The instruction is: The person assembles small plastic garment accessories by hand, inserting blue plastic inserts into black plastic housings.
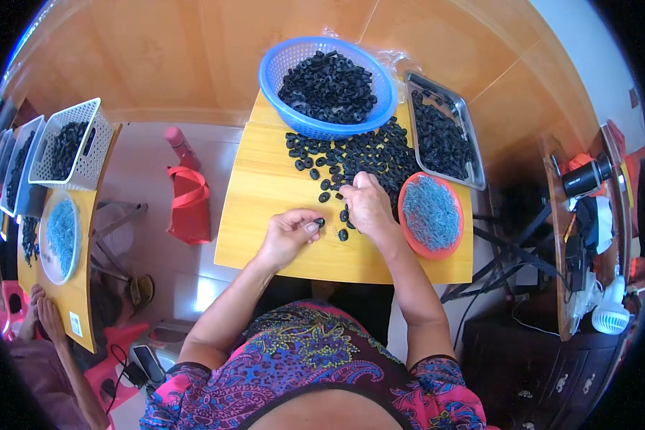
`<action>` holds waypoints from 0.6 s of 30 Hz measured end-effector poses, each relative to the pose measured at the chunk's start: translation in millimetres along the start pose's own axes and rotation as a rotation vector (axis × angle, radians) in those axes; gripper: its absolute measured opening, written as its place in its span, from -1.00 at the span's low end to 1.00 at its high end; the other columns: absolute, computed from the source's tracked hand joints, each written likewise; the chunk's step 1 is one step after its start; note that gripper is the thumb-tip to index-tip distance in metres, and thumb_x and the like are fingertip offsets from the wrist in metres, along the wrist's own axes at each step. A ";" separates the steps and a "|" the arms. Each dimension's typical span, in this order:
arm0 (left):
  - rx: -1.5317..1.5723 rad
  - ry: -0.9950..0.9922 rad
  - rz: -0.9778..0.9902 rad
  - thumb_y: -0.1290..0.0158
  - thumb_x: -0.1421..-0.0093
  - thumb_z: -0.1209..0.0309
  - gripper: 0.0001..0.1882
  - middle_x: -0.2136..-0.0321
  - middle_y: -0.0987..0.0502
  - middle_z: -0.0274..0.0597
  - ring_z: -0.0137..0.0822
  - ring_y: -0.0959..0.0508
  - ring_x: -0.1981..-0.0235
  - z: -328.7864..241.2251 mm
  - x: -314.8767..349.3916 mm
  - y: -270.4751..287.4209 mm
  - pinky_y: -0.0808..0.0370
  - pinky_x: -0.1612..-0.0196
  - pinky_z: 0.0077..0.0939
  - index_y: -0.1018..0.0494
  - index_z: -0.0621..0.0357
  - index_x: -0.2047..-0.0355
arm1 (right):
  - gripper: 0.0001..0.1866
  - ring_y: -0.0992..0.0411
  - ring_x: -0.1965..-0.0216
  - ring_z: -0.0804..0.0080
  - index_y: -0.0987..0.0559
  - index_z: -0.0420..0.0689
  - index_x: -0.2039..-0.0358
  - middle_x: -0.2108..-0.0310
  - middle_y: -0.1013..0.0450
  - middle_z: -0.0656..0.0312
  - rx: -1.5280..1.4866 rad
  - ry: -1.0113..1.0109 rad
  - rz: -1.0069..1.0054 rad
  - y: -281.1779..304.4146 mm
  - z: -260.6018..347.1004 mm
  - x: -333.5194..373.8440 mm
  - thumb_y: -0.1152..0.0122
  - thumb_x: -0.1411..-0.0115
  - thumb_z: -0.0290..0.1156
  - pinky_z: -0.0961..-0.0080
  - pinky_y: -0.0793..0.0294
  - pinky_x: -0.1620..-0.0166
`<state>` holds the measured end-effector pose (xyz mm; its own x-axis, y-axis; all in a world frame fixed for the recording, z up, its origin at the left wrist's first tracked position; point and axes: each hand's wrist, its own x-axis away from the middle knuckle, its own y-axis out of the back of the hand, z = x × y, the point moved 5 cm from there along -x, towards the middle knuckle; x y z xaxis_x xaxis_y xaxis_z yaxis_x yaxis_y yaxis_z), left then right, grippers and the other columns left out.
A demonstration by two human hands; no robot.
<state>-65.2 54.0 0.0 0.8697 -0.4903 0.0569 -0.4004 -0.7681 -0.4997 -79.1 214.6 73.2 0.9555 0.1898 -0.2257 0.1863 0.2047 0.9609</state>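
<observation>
At table (254, 208), hands (287, 235), black part (319, 222) seemingly pinched

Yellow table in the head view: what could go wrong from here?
The small black piece pinched in the left hand could slip and drop. Loose black pieces lie close by the right hand, so a careless sweep might scatter them. The right forearm lies near the red-orange dish of blue-green pieces; a bump might push it toward the right edge of the yellow table.
</observation>
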 end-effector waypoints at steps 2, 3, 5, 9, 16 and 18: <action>0.003 -0.003 -0.011 -0.03 -0.18 0.57 -0.85 0.50 -0.51 -0.30 -0.55 -0.45 0.49 0.1 0.9 0.8 -0.42 0.39 -0.69 -0.47 0.30 0.22 | -0.86 -0.36 0.33 0.18 -0.58 -0.12 0.46 0.46 -0.32 0.13 -0.026 0.038 -0.048 0.7 5.0 2.0 -0.15 0.08 -0.60 0.30 -0.42 0.30; 0.010 0.009 -0.022 -0.03 -0.18 0.58 -0.85 0.50 -0.52 -0.29 -0.55 -0.45 0.50 0.5 1.5 0.9 -0.42 0.39 -0.68 -0.47 0.30 0.22 | -0.86 -0.36 0.33 0.18 -0.58 -0.12 0.46 0.46 -0.32 0.13 -0.025 0.039 -0.050 0.4 4.0 3.5 -0.15 0.08 -0.60 0.30 -0.42 0.30; 0.017 0.018 -0.032 -0.04 -0.17 0.58 -0.84 0.50 -0.52 -0.28 -0.54 -0.45 0.50 1.8 2.2 1.5 -0.42 0.39 -0.68 -0.47 0.31 0.22 | -0.88 -0.35 0.33 0.17 -0.57 -0.12 0.47 0.45 -0.32 0.13 -0.085 0.049 -0.107 1.3 1.6 6.9 -0.15 0.07 -0.60 0.30 -0.42 0.29; 0.110 0.021 -0.039 -0.04 -0.17 0.60 -0.85 0.49 -0.52 -0.26 -0.52 -0.46 0.51 6.8 4.3 4.0 -0.43 0.40 -0.67 -0.46 0.31 0.23 | -0.95 -0.35 0.33 0.17 -0.55 -0.16 0.53 0.43 -0.33 0.12 -0.080 0.105 -0.063 2.8 12.4 4.6 -0.15 0.06 -0.57 0.32 -0.41 0.28; 0.112 0.012 -0.009 -0.01 -0.19 0.59 -0.87 0.48 -0.52 -0.26 -0.51 -0.46 0.48 7.4 10.3 -2.3 -0.42 0.38 -0.66 -0.46 0.31 0.24 | -0.94 -0.40 0.28 0.15 -0.53 -0.23 0.53 0.41 -0.38 0.08 0.000 0.092 -0.044 -4.1 21.9 8.9 -0.09 0.03 -0.55 0.29 -0.45 0.23; 0.103 0.016 -0.004 -0.01 -0.19 0.57 -0.88 0.48 -0.52 -0.26 -0.51 -0.47 0.48 7.8 12.2 -3.6 -0.41 0.38 -0.66 -0.46 0.31 0.25 | -0.94 -0.41 0.35 0.16 -0.53 -0.25 0.51 0.46 -0.39 0.08 -0.191 0.027 -0.072 6.1 21.4 14.2 -0.10 0.02 -0.57 0.31 -0.45 0.30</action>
<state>-50.9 54.0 -4.3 0.8662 -0.4944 0.0724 -0.3642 -0.7240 -0.5857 -59.5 198.0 79.3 0.9344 0.1928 -0.2994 0.2048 0.3969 0.8947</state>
